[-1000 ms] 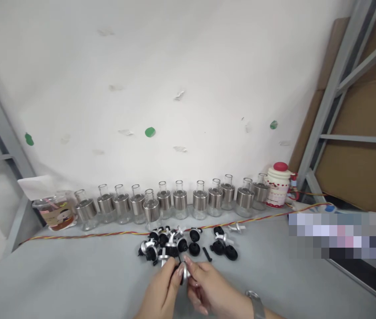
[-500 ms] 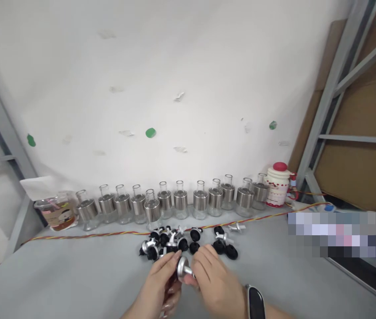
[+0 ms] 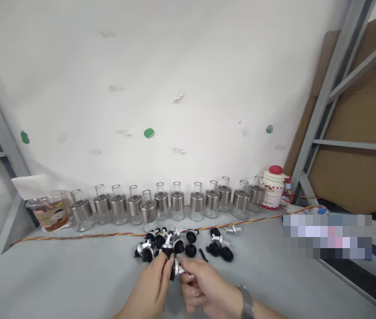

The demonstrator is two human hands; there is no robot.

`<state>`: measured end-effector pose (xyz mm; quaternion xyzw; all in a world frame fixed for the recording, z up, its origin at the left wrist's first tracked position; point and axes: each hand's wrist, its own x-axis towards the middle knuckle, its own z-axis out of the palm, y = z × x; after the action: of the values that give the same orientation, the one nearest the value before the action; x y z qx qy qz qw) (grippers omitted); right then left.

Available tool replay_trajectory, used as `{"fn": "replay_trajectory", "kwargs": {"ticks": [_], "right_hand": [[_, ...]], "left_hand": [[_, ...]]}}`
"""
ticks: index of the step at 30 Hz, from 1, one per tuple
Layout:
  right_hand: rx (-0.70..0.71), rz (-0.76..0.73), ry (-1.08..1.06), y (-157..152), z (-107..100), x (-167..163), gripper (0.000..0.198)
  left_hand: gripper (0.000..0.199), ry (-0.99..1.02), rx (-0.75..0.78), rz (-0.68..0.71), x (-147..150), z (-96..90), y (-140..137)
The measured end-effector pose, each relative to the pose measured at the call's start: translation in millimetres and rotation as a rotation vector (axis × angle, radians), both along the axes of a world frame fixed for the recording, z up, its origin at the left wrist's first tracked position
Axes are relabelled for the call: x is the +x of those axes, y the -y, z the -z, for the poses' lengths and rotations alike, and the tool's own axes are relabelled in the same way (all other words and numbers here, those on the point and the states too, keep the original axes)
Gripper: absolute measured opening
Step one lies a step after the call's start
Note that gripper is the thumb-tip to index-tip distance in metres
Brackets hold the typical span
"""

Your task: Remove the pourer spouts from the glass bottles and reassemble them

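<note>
Our left hand (image 3: 151, 279) pinches the black side of a spout (image 3: 176, 269), our right hand (image 3: 203, 281) its silver stem, near the pile (image 3: 160, 241) on the bench (image 3: 75, 274). We seem to be working its parts, joining or parting unclear; the next move calls for steady grips.

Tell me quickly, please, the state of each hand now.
Left hand: closed, holding the black side of a silver-and-black spout.
Right hand: closed, pinching the same spout's silver end.
</note>
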<state>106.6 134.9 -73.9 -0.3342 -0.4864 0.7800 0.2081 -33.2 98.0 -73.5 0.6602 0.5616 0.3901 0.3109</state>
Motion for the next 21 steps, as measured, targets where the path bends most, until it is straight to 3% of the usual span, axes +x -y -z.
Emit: {"fn": "replay_trajectory", "kwargs": {"ticks": [1,3,5,7,9,13,14,18,21], "right_hand": [[-0.023,-0.087,0.007,-2.5,-1.9,4.0,0.041],[0.213,-0.121,0.178,-7.4,-5.0,12.2,0.041],[0.589,0.042,0.427,-13.5,-6.8,19.4,0.041],[0.843,0.231,0.598,-21.2,-7.8,26.3,0.041],[0.966,0.350,0.678,-29.9,-8.8,34.2,0.037],[1.234,0.497,0.892,-44.3,-7.5,50.8,0.021],[1.283,0.507,0.940,-46.5,-6.1,53.5,0.020],[1.431,0.503,1.049,-49.6,-0.9,53.0,0.026],[1.565,0.392,1.029,-47.4,0.3,45.4,0.039]], "left_hand": [[0.033,-0.095,0.079,0.013,-1.4,-0.7,0.0],[0.029,-0.222,0.186,0.009,-5.0,-3.1,-2.0],[0.032,-0.229,0.173,-0.077,-11.6,-7.7,-6.4],[0.038,-0.167,0.090,-0.245,-21.7,-15.4,-12.3],[0.040,-0.213,0.044,-0.337,-34.0,-25.3,-18.1],[0.028,-0.807,0.038,-0.435,-56.0,-40.0,-24.8],[0.026,-0.914,0.043,-0.428,-60.4,-40.5,-25.6],[0.052,-1.313,0.074,-0.355,-73.6,-31.1,-28.3],[0.049,-1.306,0.076,-0.354,-77.6,-22.8,-30.2]]}}
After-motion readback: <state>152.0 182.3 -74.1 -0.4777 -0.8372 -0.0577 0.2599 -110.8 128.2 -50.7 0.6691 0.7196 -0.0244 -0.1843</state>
